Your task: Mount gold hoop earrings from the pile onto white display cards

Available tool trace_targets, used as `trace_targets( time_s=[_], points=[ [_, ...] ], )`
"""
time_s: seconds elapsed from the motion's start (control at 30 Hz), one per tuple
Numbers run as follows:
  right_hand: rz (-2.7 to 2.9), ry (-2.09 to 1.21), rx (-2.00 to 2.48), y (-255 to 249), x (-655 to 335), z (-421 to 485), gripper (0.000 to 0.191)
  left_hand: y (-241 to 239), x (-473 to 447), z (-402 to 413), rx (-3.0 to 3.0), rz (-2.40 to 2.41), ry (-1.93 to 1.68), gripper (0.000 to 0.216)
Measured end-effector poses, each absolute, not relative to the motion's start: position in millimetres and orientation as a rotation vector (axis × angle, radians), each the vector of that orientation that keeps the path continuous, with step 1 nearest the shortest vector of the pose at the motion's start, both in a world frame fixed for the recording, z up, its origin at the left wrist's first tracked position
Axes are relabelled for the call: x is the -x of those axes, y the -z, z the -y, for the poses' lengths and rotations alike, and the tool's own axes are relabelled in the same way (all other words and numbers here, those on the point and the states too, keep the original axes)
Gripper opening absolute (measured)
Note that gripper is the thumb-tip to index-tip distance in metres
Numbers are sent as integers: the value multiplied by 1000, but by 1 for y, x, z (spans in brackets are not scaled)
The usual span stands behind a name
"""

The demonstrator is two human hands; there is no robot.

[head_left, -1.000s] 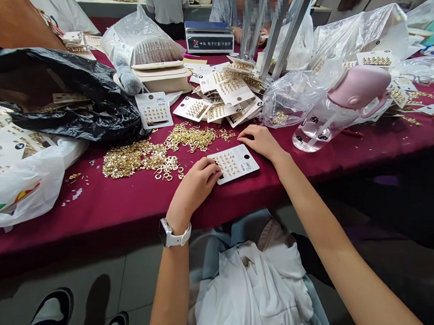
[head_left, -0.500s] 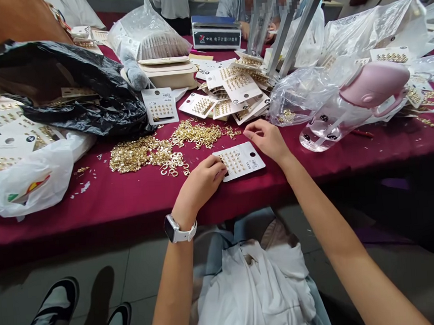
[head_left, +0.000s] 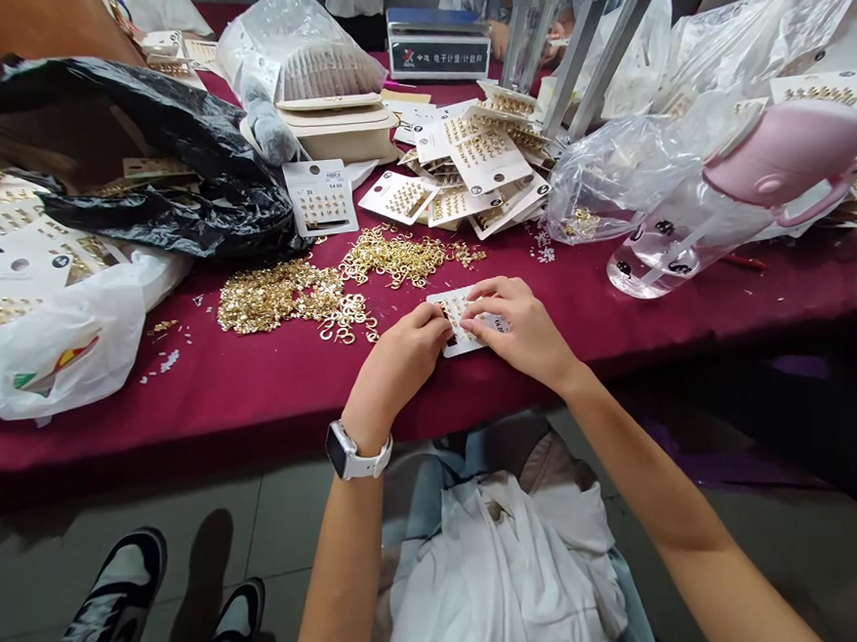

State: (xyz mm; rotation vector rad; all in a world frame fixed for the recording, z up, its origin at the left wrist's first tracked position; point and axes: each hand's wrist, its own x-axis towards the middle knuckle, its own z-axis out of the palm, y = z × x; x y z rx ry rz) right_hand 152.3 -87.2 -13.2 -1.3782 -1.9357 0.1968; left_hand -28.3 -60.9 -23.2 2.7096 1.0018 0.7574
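Observation:
A white earring card with rows of small gold studs lies on the dark red tablecloth near the front edge. My left hand, a white watch on its wrist, has its fingers curled and pinches the card's left edge. My right hand lies over the card's right half, fingers bent and pressed down on it. A heap of loose gold earrings spreads just left of and behind the card.
Finished earring cards are piled behind, next to a black plastic bag, white bags and clear bags. A pink-lidded water bottle lies at the right. A scale and other people sit at the far side.
My right hand has come back from the far side of the card and now lies on top of it. The left hand stayed at the card's left edge. The view tilted down a little.

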Motion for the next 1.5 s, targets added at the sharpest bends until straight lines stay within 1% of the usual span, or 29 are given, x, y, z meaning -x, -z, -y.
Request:
trace_targets(
  time_s=[0.23, 0.43, 0.6, 0.9, 1.2, 1.37, 1.5],
  points=[
    [1987, -126, 1371, 15, -145, 96, 7, 22, 28, 61, -2639, -1010, -685, 19],
    [1974, -44, 1482, 16, -133, 100, 8, 25, 29, 58, -2678, -983, -807, 21],
    [1949, -3, 1512, 21, -125, 105, 9, 24, 29, 58, -2674, -972, -833, 22],
    [1833, -8, 1505, 28, -126, 106, 12, 23, 29, 59, -2599, -981, -815, 21],
    [1814, 83, 1504, 32, -123, 108, 14, 24, 28, 58, -2602, -970, -745, 21],
    [1863, 109, 1502, 32, -123, 111, 14, 25, 28, 57, -2636, -955, -753, 19],
    [1982, 200, 1523, 27, -120, 114, 19, 27, 28, 56, -2617, -945, -748, 20]
  ],
)
